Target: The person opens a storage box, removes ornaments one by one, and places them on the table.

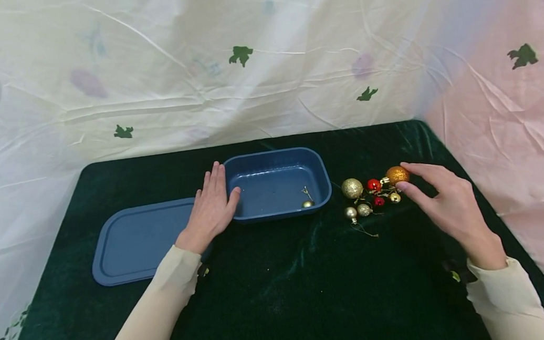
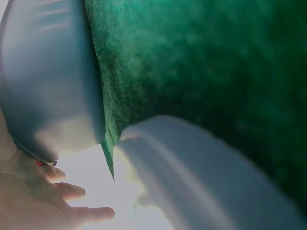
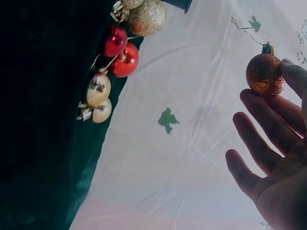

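Observation:
My right hand (image 1: 454, 204) pinches an orange glitter bauble (image 1: 397, 175) between thumb and fingers. In the right wrist view this bauble (image 3: 265, 74) has a metal cap and a hanging string. My left hand (image 1: 210, 208), fingers straight, lies against the left side of a blue rectangular box (image 1: 264, 187). A small gold bauble (image 1: 308, 204) is inside the box, near its front right corner. Close to my right hand lie a large gold glitter bauble (image 1: 351, 188), a red bauble (image 1: 373, 185), a darker red one (image 1: 378, 201) and several small gold ones (image 1: 363, 209).
A blue lid (image 1: 135, 243) lies flat left of the box, partly beneath my left forearm. Dark green velvet cloth (image 1: 281, 301) covers the table. White patterned fabric (image 1: 293, 73) hangs behind it, and pink-tinted fabric (image 1: 511, 137) stands at the right.

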`<state>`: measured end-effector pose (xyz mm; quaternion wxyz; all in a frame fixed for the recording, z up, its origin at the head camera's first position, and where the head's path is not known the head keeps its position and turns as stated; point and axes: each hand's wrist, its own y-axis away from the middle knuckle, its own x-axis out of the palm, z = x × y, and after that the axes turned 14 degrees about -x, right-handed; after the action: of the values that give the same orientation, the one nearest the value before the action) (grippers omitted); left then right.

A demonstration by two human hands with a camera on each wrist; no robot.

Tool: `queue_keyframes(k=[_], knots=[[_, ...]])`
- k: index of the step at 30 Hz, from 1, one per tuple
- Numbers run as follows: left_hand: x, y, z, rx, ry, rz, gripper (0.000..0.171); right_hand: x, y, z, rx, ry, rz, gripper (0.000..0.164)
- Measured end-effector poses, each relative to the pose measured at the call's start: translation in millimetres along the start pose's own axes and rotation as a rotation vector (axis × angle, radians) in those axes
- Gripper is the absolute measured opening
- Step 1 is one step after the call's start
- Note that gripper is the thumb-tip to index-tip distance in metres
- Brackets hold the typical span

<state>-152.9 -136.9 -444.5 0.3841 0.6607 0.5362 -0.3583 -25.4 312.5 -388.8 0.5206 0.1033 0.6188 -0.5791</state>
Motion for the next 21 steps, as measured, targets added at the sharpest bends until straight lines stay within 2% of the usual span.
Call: queue_keyframes(k=[8, 21], knots=[[0.2, -1.6, 0.0, -0.005, 0.010, 0.005, 0.078, -7.0, 8.4, -6.2, 0.024, -0.006, -0.019, 0.040], [-0.4, -1.5, -0.2, -0.007, 0.006, 0.012, 0.078, -14.5, 23.0, -24.3, 0.114, 0.012, -0.012, 0.041]])
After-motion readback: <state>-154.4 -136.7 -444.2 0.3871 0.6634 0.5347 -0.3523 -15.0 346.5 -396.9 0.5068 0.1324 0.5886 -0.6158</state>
